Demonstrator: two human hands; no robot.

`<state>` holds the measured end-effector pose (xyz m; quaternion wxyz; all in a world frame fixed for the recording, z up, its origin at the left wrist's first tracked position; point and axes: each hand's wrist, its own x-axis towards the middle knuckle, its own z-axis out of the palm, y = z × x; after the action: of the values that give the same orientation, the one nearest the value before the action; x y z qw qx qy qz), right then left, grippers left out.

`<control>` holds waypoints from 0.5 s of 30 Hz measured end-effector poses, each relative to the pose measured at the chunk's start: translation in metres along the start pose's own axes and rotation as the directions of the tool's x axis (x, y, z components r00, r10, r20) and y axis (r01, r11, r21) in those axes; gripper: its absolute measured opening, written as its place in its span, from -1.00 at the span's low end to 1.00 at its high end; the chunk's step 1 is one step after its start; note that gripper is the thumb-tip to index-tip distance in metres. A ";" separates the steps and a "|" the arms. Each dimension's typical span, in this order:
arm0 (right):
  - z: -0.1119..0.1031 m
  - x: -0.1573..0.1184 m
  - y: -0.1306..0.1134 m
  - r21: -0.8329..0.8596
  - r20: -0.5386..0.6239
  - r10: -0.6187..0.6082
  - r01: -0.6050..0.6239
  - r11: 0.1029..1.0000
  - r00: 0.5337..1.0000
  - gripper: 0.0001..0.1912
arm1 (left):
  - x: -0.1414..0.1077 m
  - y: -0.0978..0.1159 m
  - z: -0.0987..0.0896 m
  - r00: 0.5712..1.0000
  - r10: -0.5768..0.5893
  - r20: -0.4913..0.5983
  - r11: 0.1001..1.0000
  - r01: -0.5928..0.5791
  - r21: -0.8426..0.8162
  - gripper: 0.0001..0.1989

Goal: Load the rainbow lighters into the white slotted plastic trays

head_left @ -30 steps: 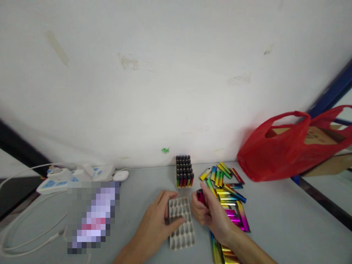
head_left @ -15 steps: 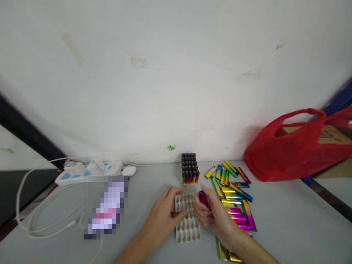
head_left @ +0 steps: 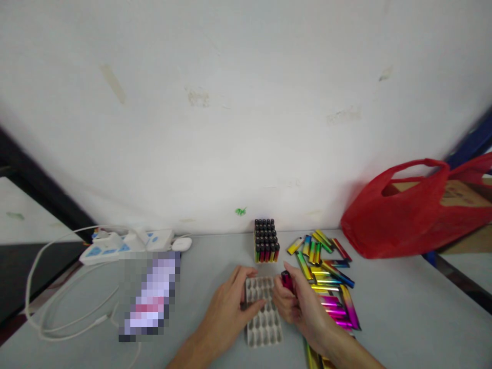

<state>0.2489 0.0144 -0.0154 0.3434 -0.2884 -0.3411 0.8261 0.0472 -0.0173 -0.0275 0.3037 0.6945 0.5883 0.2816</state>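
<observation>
A pale grey moulded tray (head_left: 264,323) with rows of oval pockets lies on the table in front of me. My left hand (head_left: 236,302) grips its left side, thumb over the pockets and fingers at the upper left edge. My right hand (head_left: 294,297) is closed around a dark magenta lighter (head_left: 286,280) with a black top, just beside the tray's right edge. Behind the tray, a tight block of lighters (head_left: 266,240) stands upright, black tops upward. To the right, a loose pile of shiny metallic lighters (head_left: 319,271) in yellow, green, blue and magenta lies partly behind my right forearm.
A red bag (head_left: 400,220) with a cardboard box in it stands at the right. On the left are a white power strip (head_left: 126,246), looping white cables (head_left: 73,335) and a blurred-out phone-like item (head_left: 154,292). The white wall (head_left: 246,128) rises behind the table.
The camera view has tilted slightly, so everything sits a little lower in the picture. Both hands keep nearly the same pose, with the lighter still in my right hand.
</observation>
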 end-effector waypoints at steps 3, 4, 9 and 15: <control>0.001 0.001 0.001 -0.001 -0.018 -0.016 0.016 1.000 1.000 -0.29 | 0.001 -0.002 0.002 1.000 0.000 -0.017 1.000 0.001 0.006 -0.55; 0.001 0.002 0.002 -0.001 -0.027 -0.016 0.016 1.000 1.000 -0.30 | 0.001 -0.003 0.003 1.000 -0.003 -0.026 1.000 0.003 0.001 -0.56; -0.002 0.004 0.004 0.006 -0.061 -0.018 0.019 1.000 0.998 -0.31 | 0.002 -0.008 0.008 0.998 0.007 -0.055 0.996 -0.011 -0.086 -0.56; -0.003 0.004 0.003 -0.071 -0.173 -0.029 0.017 0.997 0.984 -0.33 | 0.003 -0.007 0.005 0.999 -0.014 -0.044 0.994 0.010 -0.110 -0.53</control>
<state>0.2476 0.0173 -0.0201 0.3713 -0.3672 -0.3417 0.7813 0.0468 -0.0139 -0.0358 0.3298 0.6668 0.5828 0.3271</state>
